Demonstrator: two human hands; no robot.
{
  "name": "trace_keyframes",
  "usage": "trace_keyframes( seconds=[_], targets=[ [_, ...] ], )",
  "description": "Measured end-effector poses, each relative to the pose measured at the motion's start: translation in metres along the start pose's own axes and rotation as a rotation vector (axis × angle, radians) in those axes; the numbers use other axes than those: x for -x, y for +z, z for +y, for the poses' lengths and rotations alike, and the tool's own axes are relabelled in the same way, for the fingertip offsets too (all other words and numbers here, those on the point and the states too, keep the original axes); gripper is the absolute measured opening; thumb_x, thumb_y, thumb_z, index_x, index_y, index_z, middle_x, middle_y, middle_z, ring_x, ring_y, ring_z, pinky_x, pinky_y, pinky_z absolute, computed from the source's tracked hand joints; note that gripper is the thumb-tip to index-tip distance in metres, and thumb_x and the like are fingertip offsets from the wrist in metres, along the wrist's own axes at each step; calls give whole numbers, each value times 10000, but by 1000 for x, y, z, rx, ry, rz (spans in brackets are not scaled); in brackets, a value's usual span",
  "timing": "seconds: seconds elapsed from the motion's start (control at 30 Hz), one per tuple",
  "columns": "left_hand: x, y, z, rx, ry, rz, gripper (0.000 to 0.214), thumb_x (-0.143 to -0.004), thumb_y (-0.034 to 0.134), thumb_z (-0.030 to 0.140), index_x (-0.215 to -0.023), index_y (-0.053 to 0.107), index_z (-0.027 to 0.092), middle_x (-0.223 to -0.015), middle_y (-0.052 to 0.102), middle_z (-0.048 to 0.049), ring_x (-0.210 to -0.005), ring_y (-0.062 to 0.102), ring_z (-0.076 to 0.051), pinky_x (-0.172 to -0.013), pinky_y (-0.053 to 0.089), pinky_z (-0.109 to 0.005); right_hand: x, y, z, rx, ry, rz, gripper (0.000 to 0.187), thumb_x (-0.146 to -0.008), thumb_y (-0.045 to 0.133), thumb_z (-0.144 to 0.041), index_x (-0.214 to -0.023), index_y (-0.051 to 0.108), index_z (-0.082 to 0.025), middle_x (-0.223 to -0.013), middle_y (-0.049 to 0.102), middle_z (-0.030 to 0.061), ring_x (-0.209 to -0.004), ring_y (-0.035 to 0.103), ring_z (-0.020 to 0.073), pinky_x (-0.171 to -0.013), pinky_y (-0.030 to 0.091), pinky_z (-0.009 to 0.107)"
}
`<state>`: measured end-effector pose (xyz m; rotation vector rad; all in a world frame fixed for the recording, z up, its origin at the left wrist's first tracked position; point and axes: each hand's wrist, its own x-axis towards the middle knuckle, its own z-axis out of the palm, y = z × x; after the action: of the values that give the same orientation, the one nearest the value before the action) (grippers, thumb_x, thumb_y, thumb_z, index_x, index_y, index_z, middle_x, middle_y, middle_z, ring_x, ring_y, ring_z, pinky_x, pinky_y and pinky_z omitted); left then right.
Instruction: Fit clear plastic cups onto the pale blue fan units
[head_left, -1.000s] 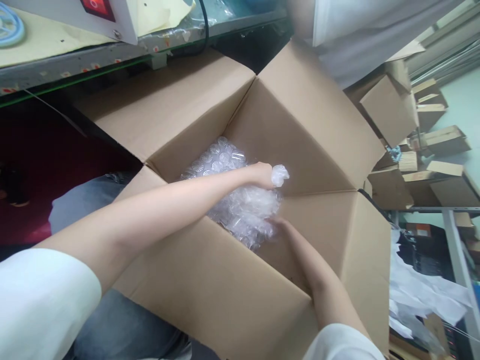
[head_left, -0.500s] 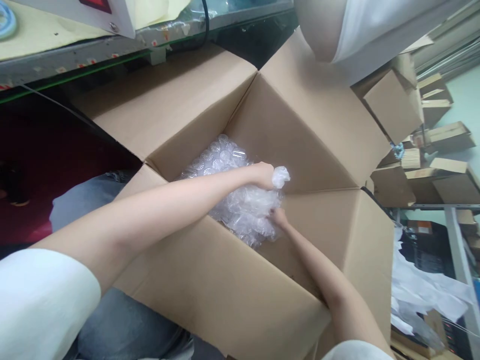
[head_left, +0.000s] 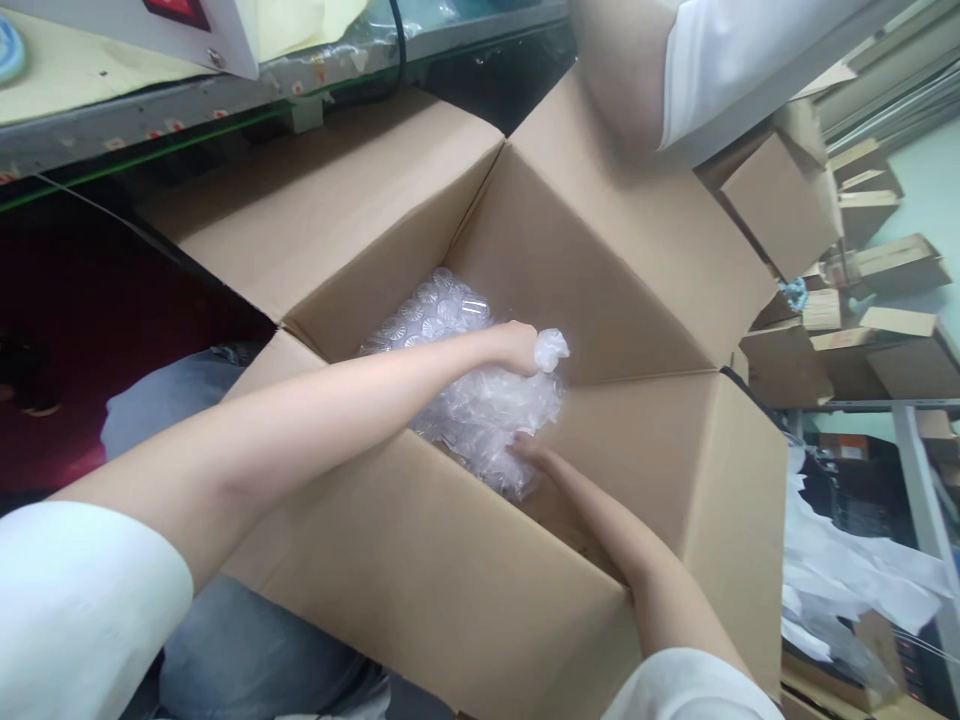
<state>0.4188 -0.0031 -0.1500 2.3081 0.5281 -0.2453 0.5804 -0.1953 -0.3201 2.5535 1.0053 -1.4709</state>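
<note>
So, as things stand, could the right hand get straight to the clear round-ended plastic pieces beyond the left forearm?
Probably not: the left forearm crosses between the right hand and the clear round-ended plastic pieces, though the cardboard box stands open above.

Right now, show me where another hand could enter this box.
Likely inside the box, between the clear plastic and the bare upper-right wall and right wall. Crowded: the middle, where the left hand grips and the right hand touches the plastic; the lower-right corner, crossed by the right forearm; the upper-right flap, partly covered by another person's arm.
</note>
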Motion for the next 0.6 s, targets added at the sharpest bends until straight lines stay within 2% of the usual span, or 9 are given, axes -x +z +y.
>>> trace_keyframes(
  seconds=[0.1, 0.23, 0.33, 0.43, 0.53, 0.6],
  targets=[
    [-1, 0, 0, 3, -1, -7, 375, -676, 556, 194, -1022, 658, 93, -1070, 673, -161, -979, 638, -285, -815, 500, -311, 0, 11, -2, 62, 4, -9, 253, -898, 562, -307, -1083, 583, -135, -1065, 610, 61, -899, 613, 174, -767, 536, 358],
    [-5, -1, -1, 9, 0, 1, 378, -666, 560, 205, -1013, 665, 98, -1047, 681, -160, -955, 645, -283, -809, 500, -308, 4, 8, -12, 84, -79, 39, 254, -892, 569, -306, -1081, 589, -138, -1103, 600, 64, -959, 598, 196, -814, 520, 386],
    [-6, -1, -1, 10, 2, 8, 386, -666, 555, 212, -1015, 668, 93, -1050, 680, -169, -952, 645, -290, -802, 502, -314, 7, -8, -24, 38, -163, 73, 242, -887, 576, -299, -1067, 597, -140, -1117, 598, 62, -980, 592, 204, -832, 514, 391],
    [-4, -2, 0, 6, -2, 9, 392, -658, 560, 207, -1011, 669, 77, -1047, 678, -182, -952, 644, -300, -790, 505, -316, 8, -34, -31, -47, -218, 105, 277, -898, 561, -303, -1120, 571, -139, -1124, 594, 67, -958, 603, 197, -808, 527, 383],
    [-3, -3, 0, 0, -10, 8, 397, -645, 572, 196, -1009, 667, 70, -1038, 680, -183, -945, 644, -295, -794, 503, -309, 11, -57, -30, -106, -228, 134, 304, -924, 519, -306, -1183, 531, -149, -1131, 591, 83, -926, 616, 175, -780, 541, 361],
    [-3, -2, -1, 0, -10, 9, 401, -644, 572, 196, -1016, 663, 76, -1042, 678, -179, -951, 641, -291, -802, 499, -308, 14, -61, -25, -109, -215, 150, 286, -921, 526, -304, -1158, 547, -146, -1099, 604, 77, -896, 622, 167, -758, 547, 347]
  ],
)
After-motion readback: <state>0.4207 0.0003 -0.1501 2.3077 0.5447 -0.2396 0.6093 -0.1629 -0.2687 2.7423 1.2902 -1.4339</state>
